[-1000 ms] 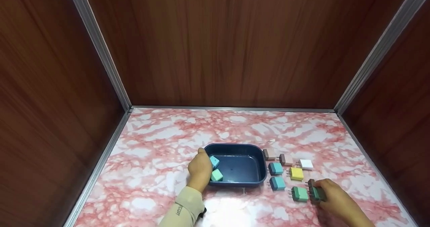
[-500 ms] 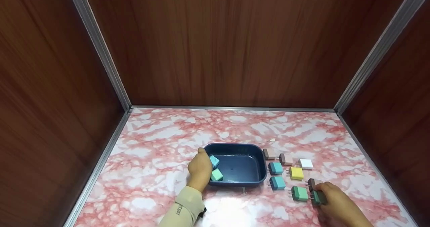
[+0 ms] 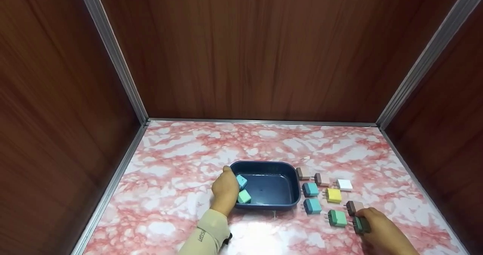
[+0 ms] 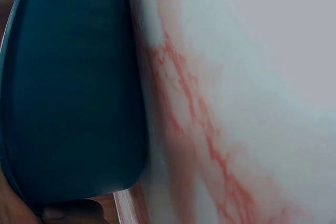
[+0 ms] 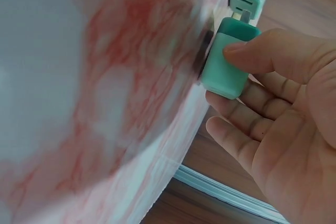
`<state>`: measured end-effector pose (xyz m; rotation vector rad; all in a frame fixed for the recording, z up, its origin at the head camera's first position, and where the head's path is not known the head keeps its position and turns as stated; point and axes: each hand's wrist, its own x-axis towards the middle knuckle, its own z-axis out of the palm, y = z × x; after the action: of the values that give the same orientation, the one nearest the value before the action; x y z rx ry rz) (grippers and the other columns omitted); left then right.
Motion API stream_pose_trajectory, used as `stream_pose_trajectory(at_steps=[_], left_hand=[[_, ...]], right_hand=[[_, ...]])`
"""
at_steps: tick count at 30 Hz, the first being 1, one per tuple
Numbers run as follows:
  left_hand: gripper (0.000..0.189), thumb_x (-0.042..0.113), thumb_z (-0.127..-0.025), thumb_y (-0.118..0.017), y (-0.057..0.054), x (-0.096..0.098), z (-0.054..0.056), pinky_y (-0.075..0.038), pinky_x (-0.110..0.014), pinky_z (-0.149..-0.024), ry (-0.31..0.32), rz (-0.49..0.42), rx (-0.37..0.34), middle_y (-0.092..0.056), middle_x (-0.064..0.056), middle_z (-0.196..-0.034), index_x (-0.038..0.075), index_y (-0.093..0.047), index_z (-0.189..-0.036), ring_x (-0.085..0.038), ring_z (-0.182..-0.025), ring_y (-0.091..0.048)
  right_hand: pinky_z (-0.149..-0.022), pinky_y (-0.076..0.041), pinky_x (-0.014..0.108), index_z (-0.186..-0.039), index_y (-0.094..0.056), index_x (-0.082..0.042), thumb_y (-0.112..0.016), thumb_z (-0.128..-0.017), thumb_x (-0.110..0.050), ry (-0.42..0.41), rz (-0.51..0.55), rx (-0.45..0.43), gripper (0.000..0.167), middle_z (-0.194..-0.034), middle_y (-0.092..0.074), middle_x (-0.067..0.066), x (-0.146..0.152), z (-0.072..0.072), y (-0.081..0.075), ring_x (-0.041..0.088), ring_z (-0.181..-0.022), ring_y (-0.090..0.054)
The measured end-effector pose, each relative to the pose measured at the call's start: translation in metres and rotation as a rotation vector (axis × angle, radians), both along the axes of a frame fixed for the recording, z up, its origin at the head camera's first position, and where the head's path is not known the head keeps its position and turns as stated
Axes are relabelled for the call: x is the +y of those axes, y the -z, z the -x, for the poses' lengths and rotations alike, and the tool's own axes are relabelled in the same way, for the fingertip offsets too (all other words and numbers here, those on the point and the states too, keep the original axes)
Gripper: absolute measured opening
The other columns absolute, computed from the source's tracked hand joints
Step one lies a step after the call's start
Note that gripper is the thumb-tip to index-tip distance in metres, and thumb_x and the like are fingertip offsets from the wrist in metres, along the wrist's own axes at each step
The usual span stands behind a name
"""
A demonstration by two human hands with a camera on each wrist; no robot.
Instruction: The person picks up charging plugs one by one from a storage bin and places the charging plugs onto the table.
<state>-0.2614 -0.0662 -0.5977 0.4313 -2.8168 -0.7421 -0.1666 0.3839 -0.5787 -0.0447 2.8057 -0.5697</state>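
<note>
My left hand grips the left end of a dark blue plastic tub, thumb up at the rim. In the left wrist view the tub's outer wall fills the left side. Inside lie a blue charger plug and a mint-green one, partly behind the hand. My right hand pinches a green wall charger, its prongs pointing left in the head view. The thumb lies on one face, with fingers behind. Just left of it sits another green charger; a brownish-pink one is right behind.
Several more chargers lie right of the tub: two blue ones, the nearer blue charger among them, a yellow charger, a white charger and two pinkish ones along the back, including a pink charger. Wood-look panels enclose the marbled tabletop.
My right hand has shifted slightly right and nearer with the green charger, widening its gap to the other green one and uncovering more of the brownish-pink charger. The left hand and tub stay put.
</note>
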Motion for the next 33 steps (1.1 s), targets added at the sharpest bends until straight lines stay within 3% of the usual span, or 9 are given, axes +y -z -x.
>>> stream_pose_trajectory(at_steps=[9,25,33], left_hand=[[0.020,0.003,-0.097,-0.048,0.0021,0.0000,0.0008,-0.054,-0.051,-0.061,0.006,-0.003,-0.006,-0.076,-0.017,-0.085,0.003,-0.056,-0.115,-0.033,-0.073,-0.073],[0.020,0.002,-0.096,-0.048,0.0009,-0.0005,0.0017,-0.054,-0.050,-0.060,0.004,0.011,-0.033,-0.076,-0.016,-0.085,0.005,-0.055,-0.116,-0.032,-0.071,-0.072],[0.018,0.002,-0.097,-0.047,-0.0016,-0.0007,-0.0013,-0.054,-0.051,-0.060,0.014,0.003,0.007,-0.076,-0.017,-0.084,0.003,-0.056,-0.113,-0.033,-0.071,-0.072]], right_hand=[[-0.095,-0.049,0.058,-0.120,-0.062,-0.001,-0.078,-0.073,0.000,-0.030,0.015,0.065,0.051,-0.113,-0.063,0.012,0.0026,-0.0054,0.0052,0.028,-0.105,-0.063],[-0.095,-0.048,0.061,-0.122,-0.061,0.002,-0.080,-0.074,-0.004,-0.031,-0.018,0.060,0.051,-0.114,-0.064,0.015,0.0002,-0.0021,0.0057,0.034,-0.109,-0.064],[-0.095,-0.047,0.064,-0.125,-0.061,0.005,-0.083,-0.075,-0.012,-0.025,-0.062,0.044,0.057,-0.118,-0.062,0.020,-0.0006,-0.0007,0.0049,0.034,-0.106,-0.062]])
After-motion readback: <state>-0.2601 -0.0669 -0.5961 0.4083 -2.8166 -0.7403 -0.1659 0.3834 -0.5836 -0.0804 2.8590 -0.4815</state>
